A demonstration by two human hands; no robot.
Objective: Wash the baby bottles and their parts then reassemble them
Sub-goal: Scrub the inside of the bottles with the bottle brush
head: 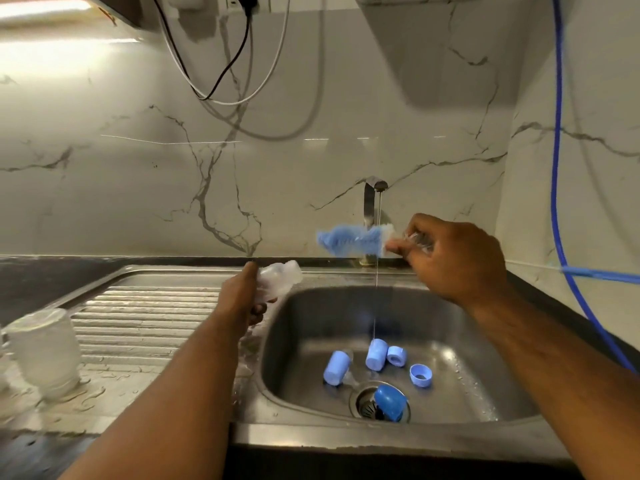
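My left hand (242, 296) grips a clear baby bottle (280, 277) above the sink's left rim, its open end pointing up and right. Over the basin, my right hand (453, 254) holds a blue and white bottle brush (353, 240) by its handle, bristles pointing left under the tap (373, 202). A thin stream of water runs from the tap past the brush. On the sink floor lie several light blue parts: two caps (336, 368) (376, 354), two rings (397, 356) (420, 375) and a darker blue dome cap (389, 402) on the drain.
The steel sink (298, 341) has a ribbed wet drainboard (138, 323) at the left. An upturned clear container (45, 351) stands on the drainboard's left end. A blue hose (557, 168) hangs down the right wall. Black and white cables (239, 64) dangle above.
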